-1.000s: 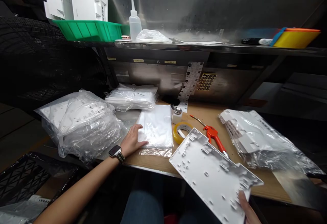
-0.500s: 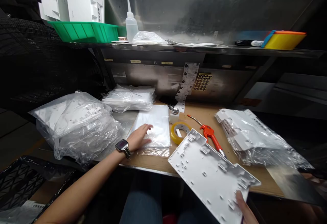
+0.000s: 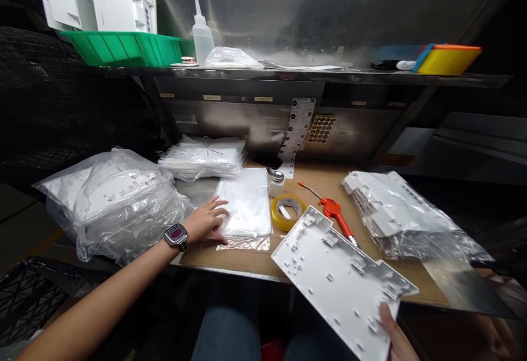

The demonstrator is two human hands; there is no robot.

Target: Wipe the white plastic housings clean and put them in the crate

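Observation:
My left hand (image 3: 208,220), with a watch on its wrist, is spread at the left edge of a stack of clear plastic bags (image 3: 247,201); its fingertips touch or hover just over them. My right hand (image 3: 395,333) grips a white plastic housing panel (image 3: 333,278) by its lower right corner, thumb on the inner side; the other fingers are hidden behind it. The panel is tilted over the table's front edge, its clips and posts facing up. Just beyond it lie a roll of yellow tape (image 3: 275,216) and a red air blow gun (image 3: 338,219).
Bagged white panels (image 3: 119,201) pile up at the left, and more bagged parts (image 3: 395,207) lie at the right. Behind the stack are a tied bundle of bags (image 3: 203,157) and a small pump bottle (image 3: 277,186). A shelf (image 3: 313,77) crosses above, with a green bin (image 3: 123,49).
My left hand has drawn back leftward from the middle of the bag stack to its left edge. The right hand still holds the panel in nearly the same place. The view has shifted slightly.

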